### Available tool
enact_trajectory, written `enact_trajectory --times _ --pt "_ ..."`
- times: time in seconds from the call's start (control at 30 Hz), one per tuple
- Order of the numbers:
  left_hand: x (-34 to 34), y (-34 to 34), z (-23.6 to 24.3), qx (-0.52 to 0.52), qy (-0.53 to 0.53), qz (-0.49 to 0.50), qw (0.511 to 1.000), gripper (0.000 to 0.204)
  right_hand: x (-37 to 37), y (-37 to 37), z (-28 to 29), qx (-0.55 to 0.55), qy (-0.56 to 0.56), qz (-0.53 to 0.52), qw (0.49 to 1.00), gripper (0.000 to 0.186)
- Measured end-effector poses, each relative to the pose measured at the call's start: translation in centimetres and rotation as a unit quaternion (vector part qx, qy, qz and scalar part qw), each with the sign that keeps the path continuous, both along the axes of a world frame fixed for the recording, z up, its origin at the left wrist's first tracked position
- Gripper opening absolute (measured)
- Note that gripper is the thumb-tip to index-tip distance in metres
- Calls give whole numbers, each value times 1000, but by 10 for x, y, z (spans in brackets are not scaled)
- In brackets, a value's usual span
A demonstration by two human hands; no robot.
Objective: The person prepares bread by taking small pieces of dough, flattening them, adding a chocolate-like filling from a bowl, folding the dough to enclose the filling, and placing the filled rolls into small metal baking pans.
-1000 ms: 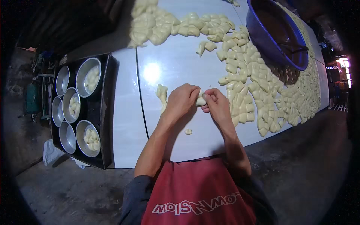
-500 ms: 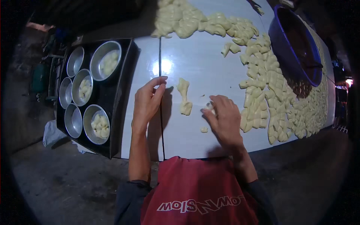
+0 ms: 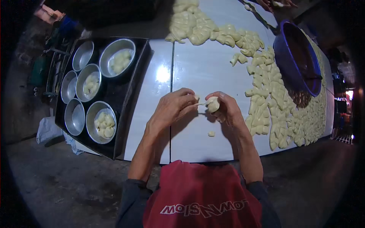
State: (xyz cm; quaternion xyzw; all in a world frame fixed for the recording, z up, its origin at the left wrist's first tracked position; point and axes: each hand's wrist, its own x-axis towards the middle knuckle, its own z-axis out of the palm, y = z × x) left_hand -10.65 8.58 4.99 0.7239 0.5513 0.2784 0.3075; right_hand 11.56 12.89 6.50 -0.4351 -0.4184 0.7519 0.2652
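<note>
Over the white tabletop (image 3: 152, 125), both my hands hold a piece of pale dough (image 3: 213, 104) between them. My right hand (image 3: 230, 110) is closed around its rounded lump. My left hand (image 3: 172, 108) pinches its other end, and a thin stretched strand runs between the two. Part of the dough is hidden by my fingers. A small scrap of dough (image 3: 211, 133) lies on the table just below my hands. To the right, many cut dough pieces (image 3: 260, 110) lie close together, and more dough (image 3: 194, 26) spreads along the far side.
At left, a black tray (image 3: 131, 95) carries several round metal tins (image 3: 86, 115); some hold dough pieces. A purple basin (image 3: 281, 64) with dark contents stands far right among the dough. Another person's hand (image 3: 266, 4) shows at the top right edge.
The stretched dough strip that lay on the table is now up between my hands. My left hand has moved right to meet my right hand. Another person's hand has come into view.
</note>
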Motion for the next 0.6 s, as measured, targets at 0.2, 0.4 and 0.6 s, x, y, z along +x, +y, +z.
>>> enact_trajectory --times 0.2,0.4,0.6 --pt "10 -28 11 5 61 29 998 20 -17 -20 -17 177 -120 108 971 30" --pt "3 -62 -26 46 82 70 993 26 10 -31 9 11 166 17 986 16" --pt "18 -53 -3 113 88 146 979 81 12 -27 13 -36 116 -93 988 37"
